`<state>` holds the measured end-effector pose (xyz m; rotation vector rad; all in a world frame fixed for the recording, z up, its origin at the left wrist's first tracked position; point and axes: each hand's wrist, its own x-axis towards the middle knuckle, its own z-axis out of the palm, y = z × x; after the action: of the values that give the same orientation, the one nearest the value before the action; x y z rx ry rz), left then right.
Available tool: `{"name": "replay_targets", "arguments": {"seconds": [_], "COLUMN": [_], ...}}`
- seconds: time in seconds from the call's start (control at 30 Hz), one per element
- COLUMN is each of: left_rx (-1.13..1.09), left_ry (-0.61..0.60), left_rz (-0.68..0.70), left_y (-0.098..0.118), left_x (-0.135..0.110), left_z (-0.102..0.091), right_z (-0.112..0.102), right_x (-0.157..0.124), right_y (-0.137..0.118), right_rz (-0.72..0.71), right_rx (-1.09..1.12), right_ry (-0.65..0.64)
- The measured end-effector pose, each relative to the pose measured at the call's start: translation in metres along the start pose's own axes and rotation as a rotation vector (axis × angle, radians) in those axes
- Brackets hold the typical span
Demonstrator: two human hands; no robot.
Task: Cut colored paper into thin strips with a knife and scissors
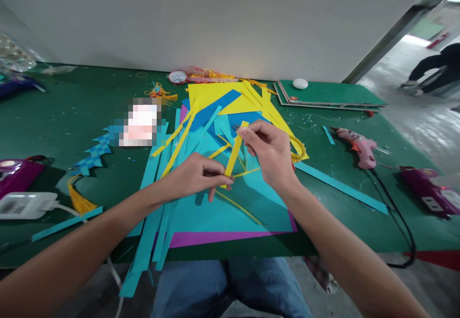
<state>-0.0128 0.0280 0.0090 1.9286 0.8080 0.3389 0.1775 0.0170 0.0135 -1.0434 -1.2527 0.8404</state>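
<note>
A short yellow paper strip (pixel 235 154) is stretched between my two hands above the pile of coloured paper. My left hand (pixel 196 174) pinches its lower end between thumb and fingers. At the upper end, my right hand (pixel 268 148) grips the strip with thumb and forefinger; a thin dark tip pokes out beside those fingers, too small to name. Below lies a teal sheet (pixel 230 217) over a purple sheet (pixel 187 240). Narrow yellow offcuts (pixel 240 205) rest on the teal sheet. Long teal strips (pixel 149 241) lie left of it, some overhanging the table edge.
A pink glue gun (pixel 355 148) with a black cord lies at the right, near a purple power strip (pixel 427 188). Green boards (pixel 330 93) sit at the back. Left are a woven blue paper piece (pixel 95 155) and a white charger (pixel 27 205). Someone's legs (pixel 431 69) show far right.
</note>
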Motion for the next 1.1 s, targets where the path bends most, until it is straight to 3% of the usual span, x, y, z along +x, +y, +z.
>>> {"name": "replay_targets", "arguments": {"seconds": [1.1], "left_rx": [-0.129], "left_ry": [0.012], "left_rz": [0.015], "left_y": [0.0054], "left_x": [-0.0008], "left_z": [0.0056], "right_z": [-0.0083], "right_x": [0.0084], "right_y": [-0.0039], "right_rz": [0.054], "right_rx": [0.113], "right_ry": [0.097]}}
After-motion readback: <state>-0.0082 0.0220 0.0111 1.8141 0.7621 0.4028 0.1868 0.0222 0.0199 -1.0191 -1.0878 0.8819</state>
